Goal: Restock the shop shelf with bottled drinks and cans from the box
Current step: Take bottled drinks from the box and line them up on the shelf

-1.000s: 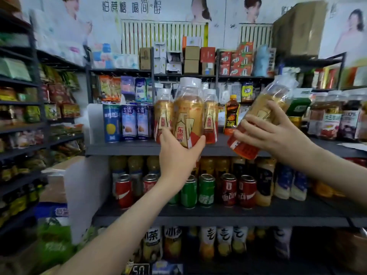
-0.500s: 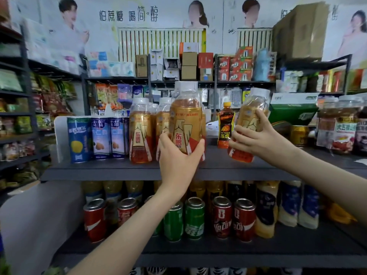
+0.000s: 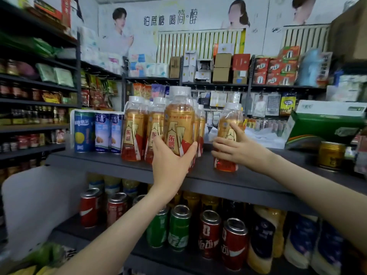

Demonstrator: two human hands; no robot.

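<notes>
Head view. Two bottles: clear plastic, white caps, gold-and-red labels, amber drink inside. Left hand (image 3: 170,163) curls round first bottle (image 3: 179,120) at shelf (image 3: 95,159) front, beside its row. Right hand (image 3: 238,151) wraps second bottle (image 3: 228,120), upright on same shelf. Cans (image 3: 179,227) below.

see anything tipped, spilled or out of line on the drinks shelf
Nothing is spilled or toppled. The orange bottles on the shelf stand upright. Only the lone bottle held by the right hand stands apart from that cluster, with a gap beside the front bottle gripped by the left hand.
</notes>
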